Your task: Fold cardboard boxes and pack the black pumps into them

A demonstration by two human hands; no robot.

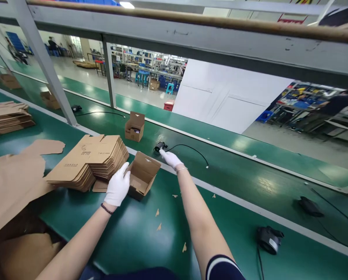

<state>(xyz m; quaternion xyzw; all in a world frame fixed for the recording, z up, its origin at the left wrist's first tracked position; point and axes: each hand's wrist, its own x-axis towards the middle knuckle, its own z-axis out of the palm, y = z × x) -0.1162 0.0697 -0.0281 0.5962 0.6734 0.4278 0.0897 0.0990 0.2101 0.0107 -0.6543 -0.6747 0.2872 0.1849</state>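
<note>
My left hand, in a white glove, grips the side of a small open cardboard box that rests on the green table. My right hand, also gloved, stretches forward to a small black device with a black cable on the green conveyor belt. Its fingers touch or close on the device; the grip is partly hidden. A stack of flat folded cartons lies just left of the open box.
Another open small box stands farther back on the belt. Two more black devices with cables lie at the right. Large cardboard sheets lie at the left, and cardboard scraps dot the table. A metal frame post rises at the left.
</note>
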